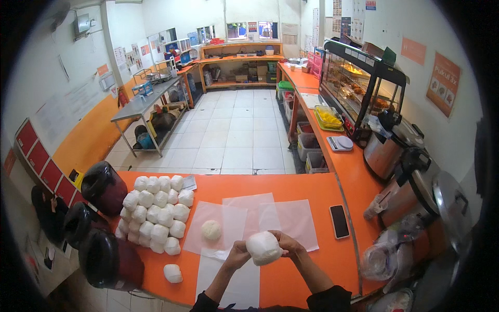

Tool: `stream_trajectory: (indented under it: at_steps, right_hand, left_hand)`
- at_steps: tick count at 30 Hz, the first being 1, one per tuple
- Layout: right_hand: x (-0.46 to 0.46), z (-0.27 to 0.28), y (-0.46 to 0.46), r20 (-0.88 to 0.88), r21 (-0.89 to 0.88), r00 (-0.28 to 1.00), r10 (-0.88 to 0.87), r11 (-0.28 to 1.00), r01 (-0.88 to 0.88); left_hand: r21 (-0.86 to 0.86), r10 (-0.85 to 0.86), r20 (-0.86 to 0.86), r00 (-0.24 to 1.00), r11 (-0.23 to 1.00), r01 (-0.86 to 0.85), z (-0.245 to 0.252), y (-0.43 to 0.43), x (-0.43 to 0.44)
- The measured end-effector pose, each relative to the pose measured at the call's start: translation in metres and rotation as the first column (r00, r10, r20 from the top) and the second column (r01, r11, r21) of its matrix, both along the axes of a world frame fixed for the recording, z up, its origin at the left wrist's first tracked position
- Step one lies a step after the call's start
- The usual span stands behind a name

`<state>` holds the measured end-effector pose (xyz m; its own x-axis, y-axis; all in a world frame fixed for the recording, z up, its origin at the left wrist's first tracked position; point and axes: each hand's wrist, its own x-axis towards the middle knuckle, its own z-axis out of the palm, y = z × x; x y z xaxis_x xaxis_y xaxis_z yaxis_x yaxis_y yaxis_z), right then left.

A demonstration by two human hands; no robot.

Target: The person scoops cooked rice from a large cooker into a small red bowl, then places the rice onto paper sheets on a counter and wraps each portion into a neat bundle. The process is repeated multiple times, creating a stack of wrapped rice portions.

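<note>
Between my left hand (237, 255) and my right hand (287, 245) is a round bundle wrapped in white paper (263, 248), held above the orange counter (304, 280). Both hands grip its sides. Thin white paper sheets (288, 222) lie overlapping beneath and beyond my hands. On the left sheet rests a bare whitish rice mound (211, 230). To the left, several similar wrapped bundles (160, 214) are stacked in rows. One separate wrapped bundle (172, 273) lies nearer the counter's front edge. Another white sheet (218, 280) is spread in front of me, partly under my left arm.
Dark lidded containers (111, 259) stand along the left edge. A phone (339, 221) lies on the right. Metal cookers (405, 191), a kitchen scale (340, 143) and a heated display case (358, 85) line the right counter. A person in dark clothes (48, 212) is at far left.
</note>
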<state>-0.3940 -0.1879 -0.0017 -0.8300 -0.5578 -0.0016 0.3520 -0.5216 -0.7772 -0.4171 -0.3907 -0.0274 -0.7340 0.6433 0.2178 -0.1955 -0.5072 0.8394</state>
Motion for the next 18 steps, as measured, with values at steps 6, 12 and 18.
stream_trajectory:
  at_steps: [6,12,18]
  right_hand:
    - [0.037,0.024,0.001,-0.099,0.334,0.983,-0.156,0.925,0.180]
    - [0.075,0.049,-0.009,-0.252,0.505,0.951,-0.179,0.814,0.287]
    - [0.096,0.045,-0.054,-0.563,0.579,0.816,-0.131,0.642,0.502]
  left_hand:
    - [0.124,0.227,0.040,0.973,0.965,-0.230,0.004,-0.016,0.033]
    - [-0.160,0.231,0.251,0.940,0.968,-0.195,0.022,-0.045,0.082]
    - [-0.410,0.520,-0.049,0.853,0.768,-0.492,0.046,-0.041,0.125]
